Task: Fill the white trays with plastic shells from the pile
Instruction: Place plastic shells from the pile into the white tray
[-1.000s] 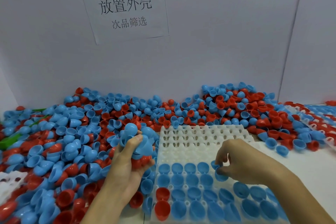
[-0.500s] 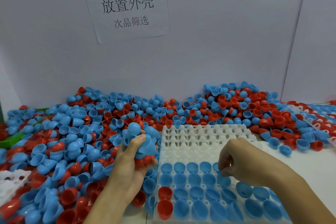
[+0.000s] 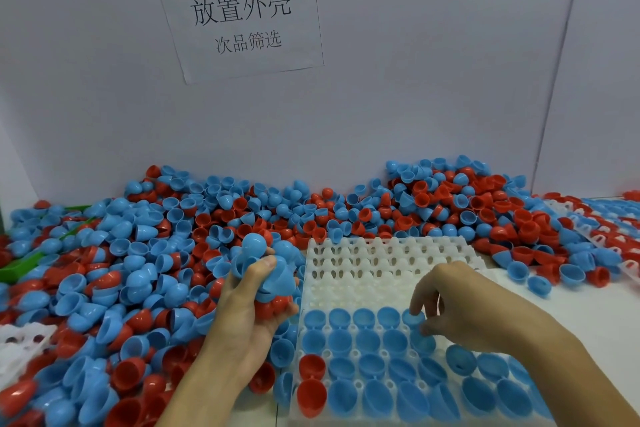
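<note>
Since a second ago my right hand has slid a little to its own left along the white moulded plastic tray, and the shell it pinched then now sits at the right end of the tray's farthest filled row. Its fingertips are bent down and close on that small blue plastic half-shell, thumb and forefinger pinching its rim; I cannot tell whether the shell is fully seated in its pocket.

My left hand has stayed put just left of the tray, fingers curled tight round a handful of blue and red plastic shells, with the thumb pressed across the front of the bunch.

Near my wrists the tray's rows hold blue shells, with two red shells at the left edge. Beyond my right hand its pockets are bare.

Left of and beyond both hands the loose pile of blue and red shells covers the bench up to the wall. A printed paper sign hangs on that wall beyond my hands.
</note>
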Demonstrator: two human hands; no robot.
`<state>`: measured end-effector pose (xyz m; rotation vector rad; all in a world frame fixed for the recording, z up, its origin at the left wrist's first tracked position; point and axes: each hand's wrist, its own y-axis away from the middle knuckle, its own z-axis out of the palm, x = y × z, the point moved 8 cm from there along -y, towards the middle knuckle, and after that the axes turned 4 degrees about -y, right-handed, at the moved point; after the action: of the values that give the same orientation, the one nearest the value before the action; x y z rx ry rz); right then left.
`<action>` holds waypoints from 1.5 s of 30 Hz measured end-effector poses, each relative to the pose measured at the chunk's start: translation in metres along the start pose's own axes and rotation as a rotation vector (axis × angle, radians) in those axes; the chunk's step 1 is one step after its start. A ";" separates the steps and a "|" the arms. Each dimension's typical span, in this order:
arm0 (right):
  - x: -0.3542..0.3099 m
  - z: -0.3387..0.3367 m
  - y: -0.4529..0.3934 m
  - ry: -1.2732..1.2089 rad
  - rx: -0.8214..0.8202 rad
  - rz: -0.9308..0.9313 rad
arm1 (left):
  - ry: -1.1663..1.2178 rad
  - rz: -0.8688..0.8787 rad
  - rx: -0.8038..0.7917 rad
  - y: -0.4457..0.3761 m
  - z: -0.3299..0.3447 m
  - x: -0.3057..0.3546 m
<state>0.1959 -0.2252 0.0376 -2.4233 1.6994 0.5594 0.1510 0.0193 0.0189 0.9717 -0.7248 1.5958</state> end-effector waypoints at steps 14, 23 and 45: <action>-0.020 0.010 0.029 0.002 -0.282 -0.014 | 0.008 0.007 -0.016 0.000 0.000 0.002; -0.024 0.015 0.032 0.027 -0.304 0.019 | 0.012 0.004 -0.017 -0.001 0.000 0.001; -0.044 0.015 0.031 0.003 -0.271 -0.087 | 0.011 -0.001 -0.005 -0.001 0.000 0.001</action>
<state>0.1504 -0.1933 0.0427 -2.6645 1.6016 0.8222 0.1515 0.0202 0.0196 0.9588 -0.7204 1.5967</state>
